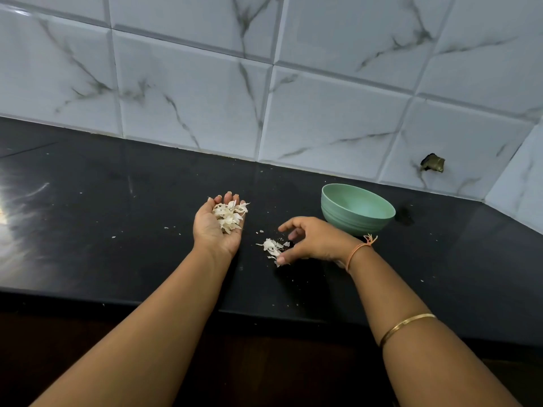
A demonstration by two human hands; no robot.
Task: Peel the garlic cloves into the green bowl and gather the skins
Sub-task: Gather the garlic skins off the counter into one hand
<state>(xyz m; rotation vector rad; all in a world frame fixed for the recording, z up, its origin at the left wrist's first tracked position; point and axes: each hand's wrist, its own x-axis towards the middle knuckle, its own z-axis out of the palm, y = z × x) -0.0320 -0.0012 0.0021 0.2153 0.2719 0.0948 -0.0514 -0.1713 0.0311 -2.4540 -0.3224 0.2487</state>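
Note:
My left hand (pixel 216 227) lies palm up over the black counter, cupped and carrying a heap of white garlic skins (pixel 229 215). A smaller pile of skins (pixel 271 248) lies on the counter just right of it. My right hand (pixel 311 240) hovers over that pile with fingers loosely spread and the thumb tip touching the skins. The green bowl (pixel 357 211) stands upright behind my right hand, near the wall. Its inside is hidden from this angle.
The black counter (pixel 117 224) runs to a marble-look tiled wall (pixel 205 83) at the back, with a corner wall at the right. Tiny skin flecks are scattered around. The counter's front edge (pixel 147 304) crosses under my forearms.

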